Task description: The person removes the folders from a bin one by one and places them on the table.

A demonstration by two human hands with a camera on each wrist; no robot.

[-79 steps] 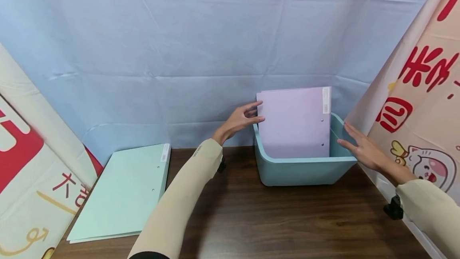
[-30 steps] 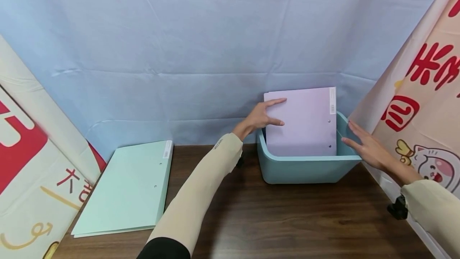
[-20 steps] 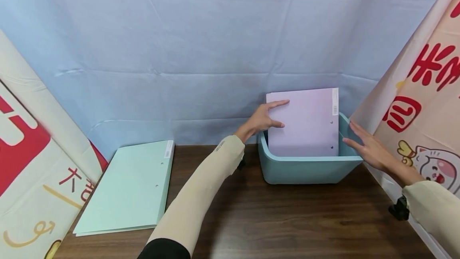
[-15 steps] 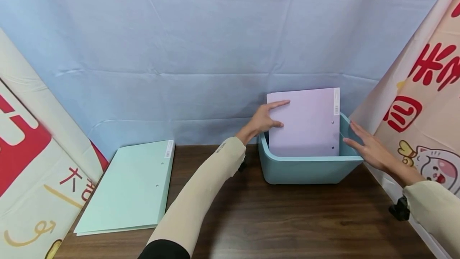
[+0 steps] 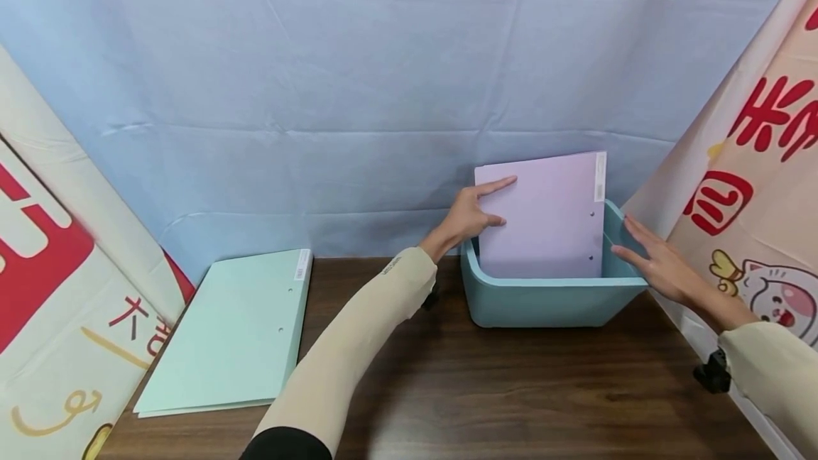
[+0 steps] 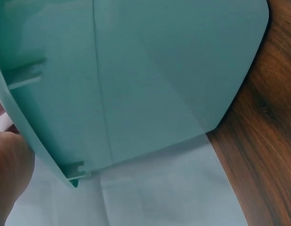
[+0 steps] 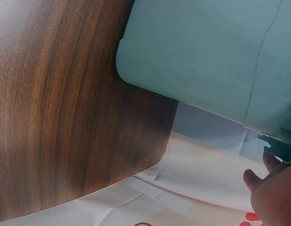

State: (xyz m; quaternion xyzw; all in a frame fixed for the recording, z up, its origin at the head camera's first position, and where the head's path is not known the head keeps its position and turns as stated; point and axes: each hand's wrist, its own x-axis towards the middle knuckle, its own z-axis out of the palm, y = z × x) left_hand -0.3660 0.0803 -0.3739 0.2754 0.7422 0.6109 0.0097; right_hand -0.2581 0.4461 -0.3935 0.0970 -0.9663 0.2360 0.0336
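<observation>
A pale purple file folder point(image 5: 543, 218) stands upright in a teal plastic bin point(image 5: 549, 304), with a white label on its right edge and two rivets below. My left hand point(image 5: 465, 214) holds it by its left edge, index finger and thumb spread across the front cover. The other fingers are hidden. My right hand point(image 5: 661, 265) grips the bin's right rim, thumb over the inside. In the right wrist view, fingertips point(image 7: 252, 180) sit just outside the rim. The left wrist view shows the bin's outer wall point(image 6: 154, 80), and part of the left hand point(image 6: 11, 165) beyond its rim.
A mint green folder point(image 5: 224, 332) lies flat on the dark wooden table point(image 5: 486, 389), at the left. A light blue cloth point(image 5: 358, 91) hangs behind the bin. Printed cloths hang at both sides, the right one point(image 5: 741, 233) close beside the right hand.
My left hand has moved from the purple folder's left edge onto its front cover. The folder has shifted slightly right in the bin, and its right side has just risen a little.
</observation>
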